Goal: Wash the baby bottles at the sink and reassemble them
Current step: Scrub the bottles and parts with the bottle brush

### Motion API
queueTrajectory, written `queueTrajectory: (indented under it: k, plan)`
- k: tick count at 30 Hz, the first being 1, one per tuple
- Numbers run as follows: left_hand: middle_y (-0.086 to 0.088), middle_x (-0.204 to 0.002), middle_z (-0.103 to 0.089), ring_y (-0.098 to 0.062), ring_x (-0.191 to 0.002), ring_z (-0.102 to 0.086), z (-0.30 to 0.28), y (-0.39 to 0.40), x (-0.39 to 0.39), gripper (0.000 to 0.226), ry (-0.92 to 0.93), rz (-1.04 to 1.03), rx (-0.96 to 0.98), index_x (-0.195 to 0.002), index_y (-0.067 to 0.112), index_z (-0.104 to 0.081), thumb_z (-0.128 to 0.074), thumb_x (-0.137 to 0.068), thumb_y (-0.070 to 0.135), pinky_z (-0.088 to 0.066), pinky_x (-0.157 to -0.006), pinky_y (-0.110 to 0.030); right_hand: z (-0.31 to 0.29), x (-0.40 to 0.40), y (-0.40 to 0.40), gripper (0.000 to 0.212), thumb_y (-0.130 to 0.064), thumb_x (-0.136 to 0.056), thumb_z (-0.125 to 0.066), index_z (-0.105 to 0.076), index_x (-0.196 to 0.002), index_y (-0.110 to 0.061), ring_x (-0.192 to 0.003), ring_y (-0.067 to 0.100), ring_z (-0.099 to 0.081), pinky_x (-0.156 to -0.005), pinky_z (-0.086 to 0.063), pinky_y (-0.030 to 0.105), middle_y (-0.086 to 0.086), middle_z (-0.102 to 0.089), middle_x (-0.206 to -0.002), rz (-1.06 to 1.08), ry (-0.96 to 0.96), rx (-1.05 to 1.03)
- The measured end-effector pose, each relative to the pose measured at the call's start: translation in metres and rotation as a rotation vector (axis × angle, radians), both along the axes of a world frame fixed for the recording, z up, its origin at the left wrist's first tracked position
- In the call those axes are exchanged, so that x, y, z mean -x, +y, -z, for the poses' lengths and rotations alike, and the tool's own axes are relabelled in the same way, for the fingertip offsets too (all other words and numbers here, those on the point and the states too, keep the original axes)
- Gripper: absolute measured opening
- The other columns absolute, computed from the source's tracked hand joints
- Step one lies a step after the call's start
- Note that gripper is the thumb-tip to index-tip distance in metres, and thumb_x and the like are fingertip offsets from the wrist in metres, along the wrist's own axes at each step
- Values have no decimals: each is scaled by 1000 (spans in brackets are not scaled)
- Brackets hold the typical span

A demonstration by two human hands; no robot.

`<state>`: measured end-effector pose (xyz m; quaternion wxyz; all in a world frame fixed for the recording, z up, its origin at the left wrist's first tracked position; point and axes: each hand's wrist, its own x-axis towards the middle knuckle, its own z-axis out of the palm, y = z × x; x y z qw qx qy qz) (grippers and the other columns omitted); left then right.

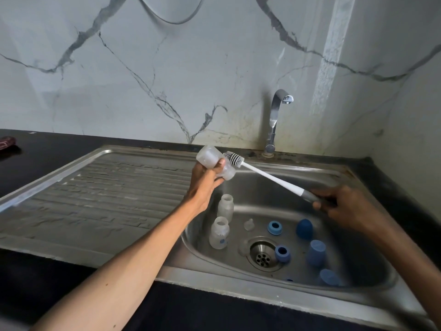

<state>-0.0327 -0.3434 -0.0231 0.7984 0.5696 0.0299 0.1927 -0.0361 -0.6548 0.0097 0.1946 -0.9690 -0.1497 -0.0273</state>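
A dark cloth [7, 142] lies at the far left of the black tabletop [47, 149], beside the ribbed draining board [95, 199]. The left hand [205, 177] grips a clear bottle [214, 161] tilted above the sink's [274, 187] left rim. The bristled head of the bottle brush [235, 159] lies against that bottle's side; the right hand [343, 206] clasps its grey handle. In the basin stand two more bottles [220, 232], with a clear teat [249, 225], blue rings [275, 227] and blue caps [316, 252] around the drain [262, 255]. The tap [276, 115] stands behind.
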Motion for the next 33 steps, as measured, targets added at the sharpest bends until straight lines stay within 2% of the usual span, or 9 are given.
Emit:
queueTrajectory:
  k: [7, 10, 14, 18, 20, 24, 27, 31, 33]
  plan:
    - [-15, -109, -74, -25, -104, -71, -4, 8, -3, 29, -18, -153, -33, -115, 0, -68, -74, -87, 6, -59, -86, -34, -3, -5, -9, 41, -19, -91, -66, -60, -132, -23, -104, 18, -59, -92, -44, 32, 4, -67, -120, 3, 4, 0]
    - [-14, -100, -75, -25, -97, -69, 0, 9, -4, 24, -4, -167, -59, -103, 1, -72, -79, -81, 9, -55, -83, -36, -3, -3, -6, 39, -21, -92, -64, -60, -131, -25, -95, 14, -55, -85, -40, 28, 4, -67, -115, 3, -11, 14]
    - [-18, -100, -75, -29, -100, -72, -3, 0, -3, 34, 21, -133, -98, -98, 3, -73, -86, -69, 15, -58, -86, -38, -1, -5, -7, 37, -23, -92, -64, -62, -129, -24, -90, 13, -55, -81, -40, 27, 1, -65, -103, 4, -9, 12]
    - [-16, -98, -76, -26, -97, -74, -7, 7, 2, 26, 30, -153, -64, -98, 2, -73, -83, -74, 4, -59, -79, -29, -11, -4, -18, 37, -20, -91, -66, -64, -127, -23, -100, 19, -58, -85, -39, 27, 6, -68, -114, 23, -36, 18]
    - [-14, -99, -76, -24, -96, -74, -7, 11, 2, 29, 47, -151, -71, -98, 3, -72, -85, -72, 5, -59, -82, -30, -13, -3, -21, 34, -18, -91, -66, -65, -125, -22, -95, 16, -55, -83, -38, 27, 7, -68, -113, 17, -52, 3]
    - [-10, -101, -76, -23, -97, -74, -4, 14, -3, 59, 81, -179, -140, -104, 6, -71, -94, -53, 25, -61, -84, -35, -14, -4, -25, 35, -20, -91, -65, -65, -126, -25, -91, 13, -51, -82, -37, 27, 6, -67, -112, 7, -52, 18]
    - [-1, -95, -78, -16, -94, -73, -2, 13, -3, 53, 121, -212, -238, -99, 14, -75, -93, -55, 37, -60, -79, -32, -16, -4, -27, 36, -20, -91, -65, -64, -127, -26, -94, 15, -52, -83, -37, 28, 7, -66, -117, 15, -41, -8]
    - [-3, -93, -78, -13, -87, -70, -2, 8, 0, 37, 140, -173, -287, -97, 14, -77, -90, -67, 32, -52, -68, -20, -15, -1, -22, 35, -18, -92, -65, -64, -126, -24, -100, 18, -55, -86, -40, 28, 7, -66, -118, 16, -69, -27]
    - [-5, -93, -77, -17, -86, -70, 0, 6, 0, 48, 158, -124, -340, -95, 13, -77, -91, -58, 40, -54, -73, -28, -13, 0, -18, 33, -21, -92, -64, -65, -124, -26, -95, 16, -55, -87, -43, 30, 6, -67, -112, 8, -80, -5]
